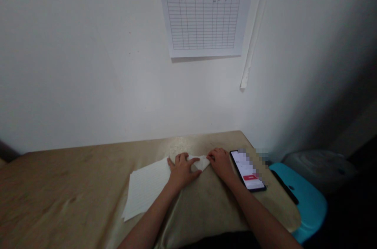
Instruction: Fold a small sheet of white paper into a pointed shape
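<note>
A small piece of folded white paper (204, 165) lies on the tan table between my hands. My left hand (183, 168) rests with fingers spread, its thumb and a fingertip touching the left part of that paper. At the paper's right end, my right hand (219, 161) is closed, pinching the corner between thumb and fingers. To the left, partly behind my left hand and forearm, lies a stack of lined white paper sheets (147, 186).
A phone (246, 171) with a lit screen lies right of my right hand. Beyond the right table edge is a turquoise plastic object (303, 192). The table (73, 186) meets a white wall, where a printed table sheet (206, 21) hangs.
</note>
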### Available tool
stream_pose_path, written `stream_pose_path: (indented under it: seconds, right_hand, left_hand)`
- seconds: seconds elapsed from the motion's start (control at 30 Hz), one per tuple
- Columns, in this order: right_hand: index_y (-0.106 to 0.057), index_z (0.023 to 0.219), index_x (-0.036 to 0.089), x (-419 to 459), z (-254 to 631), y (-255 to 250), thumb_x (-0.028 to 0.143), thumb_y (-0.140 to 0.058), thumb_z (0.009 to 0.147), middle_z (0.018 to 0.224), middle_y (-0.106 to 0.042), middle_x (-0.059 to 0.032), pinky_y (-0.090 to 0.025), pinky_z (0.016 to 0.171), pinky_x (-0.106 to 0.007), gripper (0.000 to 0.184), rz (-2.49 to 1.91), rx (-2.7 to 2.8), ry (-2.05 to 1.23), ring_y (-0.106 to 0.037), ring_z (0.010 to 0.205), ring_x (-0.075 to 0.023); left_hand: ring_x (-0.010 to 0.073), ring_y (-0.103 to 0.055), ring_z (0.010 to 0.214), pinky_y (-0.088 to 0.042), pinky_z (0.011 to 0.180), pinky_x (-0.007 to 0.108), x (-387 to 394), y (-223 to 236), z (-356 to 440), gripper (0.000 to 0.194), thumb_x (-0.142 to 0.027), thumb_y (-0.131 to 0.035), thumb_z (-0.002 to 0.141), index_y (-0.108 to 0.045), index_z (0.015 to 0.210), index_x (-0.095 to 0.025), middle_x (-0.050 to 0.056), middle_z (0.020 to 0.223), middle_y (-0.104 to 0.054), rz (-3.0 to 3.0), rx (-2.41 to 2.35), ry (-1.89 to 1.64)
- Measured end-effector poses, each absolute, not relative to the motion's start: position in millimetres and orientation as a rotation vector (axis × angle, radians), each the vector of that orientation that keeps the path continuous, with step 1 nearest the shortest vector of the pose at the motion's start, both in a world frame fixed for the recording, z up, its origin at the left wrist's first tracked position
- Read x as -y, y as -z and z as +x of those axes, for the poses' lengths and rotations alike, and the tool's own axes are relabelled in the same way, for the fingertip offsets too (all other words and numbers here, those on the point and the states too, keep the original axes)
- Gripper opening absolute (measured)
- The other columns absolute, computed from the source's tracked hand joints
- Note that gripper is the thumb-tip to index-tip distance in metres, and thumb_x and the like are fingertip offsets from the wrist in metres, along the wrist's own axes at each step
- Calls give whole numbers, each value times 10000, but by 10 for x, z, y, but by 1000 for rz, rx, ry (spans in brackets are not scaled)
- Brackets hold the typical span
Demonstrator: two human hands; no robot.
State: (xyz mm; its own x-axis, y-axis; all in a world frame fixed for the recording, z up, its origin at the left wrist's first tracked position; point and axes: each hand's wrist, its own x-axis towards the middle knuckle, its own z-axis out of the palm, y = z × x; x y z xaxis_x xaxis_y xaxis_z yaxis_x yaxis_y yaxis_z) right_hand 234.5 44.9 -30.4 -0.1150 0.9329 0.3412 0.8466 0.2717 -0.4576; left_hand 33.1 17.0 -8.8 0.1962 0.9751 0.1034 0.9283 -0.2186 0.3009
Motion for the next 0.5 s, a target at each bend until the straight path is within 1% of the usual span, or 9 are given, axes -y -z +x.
stream_pose_path:
  seconds: [0.13,0.33,0.5]
  right_hand:
    - [-731,900,219,-443,2319,298,261,-607,920,1023,-708,-89,-335,974,-412,133,-1658,1989,-164,-573,1076,-263]
    - [-745,917,223,-444,2288,277,287,-606,930,1048,-706,-71,-311,996,-367,154,-1717,1995,-132,-565,1101,-230]
    - [-754,913,246,-438,2278,264,277,-595,940,1021,-713,-51,-272,1039,-363,164,-1685,2014,-123,-585,1068,-206]
  left_hand:
    - [393,-367,1390,-49,1085,803,-163,55,343,522,-574,-684,763,-627,1275,-491,116,1427,-497,2270,-1859,-363]
    - [376,-326,1418,-49,1108,779,-165,10,342,544,-608,-647,778,-599,1308,-495,91,1469,-461,2242,-1856,-261]
    - [375,-340,1407,-67,1112,771,-175,24,349,494,-639,-593,811,-625,1280,-485,87,1452,-475,2227,-1871,-274]
